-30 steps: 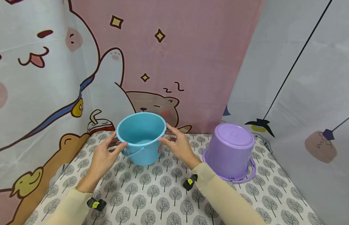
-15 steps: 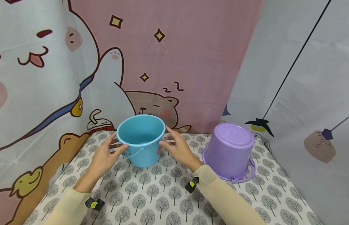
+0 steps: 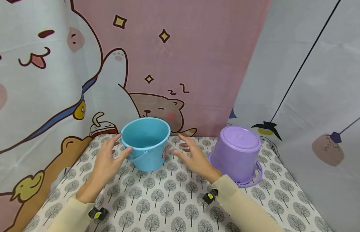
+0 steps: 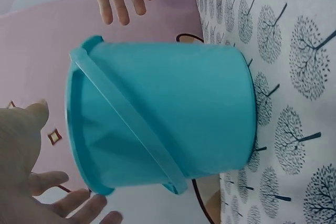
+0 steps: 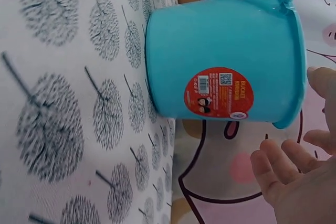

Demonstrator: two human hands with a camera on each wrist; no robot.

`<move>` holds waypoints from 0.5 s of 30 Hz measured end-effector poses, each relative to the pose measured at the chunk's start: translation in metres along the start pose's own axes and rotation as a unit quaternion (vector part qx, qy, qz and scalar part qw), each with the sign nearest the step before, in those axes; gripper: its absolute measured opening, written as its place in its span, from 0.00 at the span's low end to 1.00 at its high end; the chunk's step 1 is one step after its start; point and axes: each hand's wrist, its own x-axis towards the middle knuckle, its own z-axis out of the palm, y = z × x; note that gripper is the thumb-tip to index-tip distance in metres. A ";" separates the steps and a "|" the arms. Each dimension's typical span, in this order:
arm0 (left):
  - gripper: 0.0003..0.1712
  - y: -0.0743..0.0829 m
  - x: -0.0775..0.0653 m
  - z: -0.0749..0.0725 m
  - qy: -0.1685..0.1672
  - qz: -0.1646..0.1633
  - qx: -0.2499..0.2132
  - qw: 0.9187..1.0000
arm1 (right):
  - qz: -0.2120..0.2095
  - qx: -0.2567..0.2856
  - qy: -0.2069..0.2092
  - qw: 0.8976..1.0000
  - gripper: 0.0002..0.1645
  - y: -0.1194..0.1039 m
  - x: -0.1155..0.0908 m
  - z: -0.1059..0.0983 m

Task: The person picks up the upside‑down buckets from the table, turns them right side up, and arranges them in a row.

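Observation:
A blue plastic bucket [image 3: 149, 159] stands upright on the tree-patterned cloth, its mouth facing up and its handle [image 4: 131, 116] hanging down the near side. A red round label [image 5: 231, 94] shows on its right side. My left hand [image 3: 105, 161] is at the bucket's left rim, thumb and fingers spread on either side of it. To the right, my right hand [image 3: 198, 161] hovers apart from the bucket with fingers spread and nothing between them. The right wrist view shows a gap between these fingers and the bucket wall.
A purple bucket [image 3: 233, 161] sits upside down on the right of the table, close beyond my right wrist, its handle [image 3: 256, 178] lying at the front. The patterned cloth [image 3: 168, 206] covers the table. Printed curtains [image 3: 197, 64] hang behind and at both sides.
The blue bucket has come down slightly and now stands on the cloth. My right hand has let go and moved away to the right; the left hand's fingers have loosened at the rim.

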 end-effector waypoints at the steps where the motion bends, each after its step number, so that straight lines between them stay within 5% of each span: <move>1: 0.46 0.003 -0.001 0.001 0.012 0.013 0.003 1.000 | -0.007 -0.006 0.000 1.000 0.49 0.000 -0.003 -0.003; 8: 0.39 0.024 -0.009 0.007 0.081 0.116 -0.005 0.990 | -0.031 -0.029 0.007 0.999 0.45 -0.003 -0.028 -0.022; 15: 0.38 0.039 -0.016 0.019 0.101 0.218 0.001 0.971 | -0.067 -0.093 0.021 0.993 0.42 0.000 -0.055 -0.038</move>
